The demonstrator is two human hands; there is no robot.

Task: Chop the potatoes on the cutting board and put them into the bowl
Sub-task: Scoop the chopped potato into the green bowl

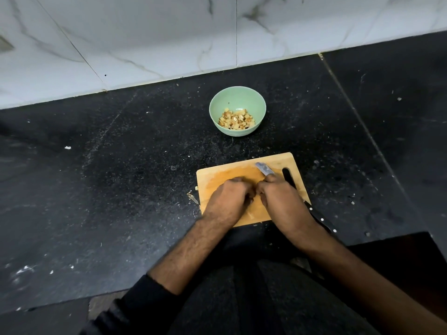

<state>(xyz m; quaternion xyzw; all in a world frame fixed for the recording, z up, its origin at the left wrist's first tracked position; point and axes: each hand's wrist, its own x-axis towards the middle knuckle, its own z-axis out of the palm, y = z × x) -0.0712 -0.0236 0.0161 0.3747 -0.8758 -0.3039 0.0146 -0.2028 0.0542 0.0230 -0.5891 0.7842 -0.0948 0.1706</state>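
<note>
A green bowl [237, 111] is sitting on the black worktop [121, 177], near the white marble wall [145, 32]. Small potato cubes [237, 119], pale yellow with brown edges, are lying in a little heap at the bottom of it. Closer to the person, a wooden cutting board [278, 165] is lying flat, well apart from the bowl. Both hands are resting on the board, side by side. The left hand [228, 198] is curling its fingers down over something I cannot see. The right hand [281, 200] is gripping a knife [264, 169], and its grey blade is sticking out toward the bowl.
</note>
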